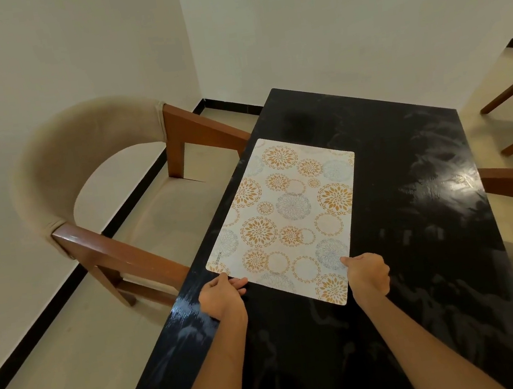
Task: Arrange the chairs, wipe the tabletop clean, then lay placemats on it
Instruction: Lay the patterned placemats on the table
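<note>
One word can be read: "KUBER", in small dark capitals, printed on the placemat (288, 219). It stands close to the mat's left long edge, near the mat's near-left corner, and runs along that edge, so from the head view the letters read sideways. The mat that bears it is pale, with orange and blue-grey flower rings, and lies on the black desk (424, 269). No other lettering, number, label or sign is legible anywhere; a small pale thing on the floor at the far right is too blurred to show whether it bears writing.
</note>
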Motion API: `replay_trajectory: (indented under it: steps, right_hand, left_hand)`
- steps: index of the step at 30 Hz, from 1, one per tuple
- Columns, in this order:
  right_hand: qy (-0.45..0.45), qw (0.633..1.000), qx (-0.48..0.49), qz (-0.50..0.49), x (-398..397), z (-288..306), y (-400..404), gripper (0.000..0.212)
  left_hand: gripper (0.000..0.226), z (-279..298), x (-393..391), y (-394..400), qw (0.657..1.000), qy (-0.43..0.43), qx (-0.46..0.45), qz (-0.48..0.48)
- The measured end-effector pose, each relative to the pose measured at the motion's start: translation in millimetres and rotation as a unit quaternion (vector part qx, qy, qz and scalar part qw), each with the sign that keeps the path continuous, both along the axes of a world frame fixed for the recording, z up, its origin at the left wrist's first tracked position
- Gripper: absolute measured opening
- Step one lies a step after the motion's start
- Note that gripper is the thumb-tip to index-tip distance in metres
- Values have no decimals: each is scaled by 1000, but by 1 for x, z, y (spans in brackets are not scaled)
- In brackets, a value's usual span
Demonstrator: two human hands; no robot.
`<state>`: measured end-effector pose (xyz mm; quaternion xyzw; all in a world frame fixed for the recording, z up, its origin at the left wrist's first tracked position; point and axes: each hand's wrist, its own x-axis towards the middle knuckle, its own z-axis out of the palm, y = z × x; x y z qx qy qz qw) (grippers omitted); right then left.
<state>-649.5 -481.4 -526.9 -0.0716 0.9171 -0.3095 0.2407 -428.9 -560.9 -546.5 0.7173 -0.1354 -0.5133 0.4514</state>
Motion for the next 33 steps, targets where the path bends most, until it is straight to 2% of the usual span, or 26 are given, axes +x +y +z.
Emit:
replay_trajectory:
  steps: [14,21,26,33]
  right_hand:
    - [1,1000,-14,-13,7,4,3,18]
    - [-15,996,-87,-29,19,9,6,20]
    - [-70,984,-161,-32,33,16,14,14]
    - [-124,970,-209,-2,57,28,37,23]
  left_hand:
    - [13,0,-2,3,1000,-7,-10,-2]
    - [18,4,2,6,999,25,-21,-15]
    - [19,15,1,15,997,39,-34,-64]
    - [13,30,30,51,995,32,-62,-73]
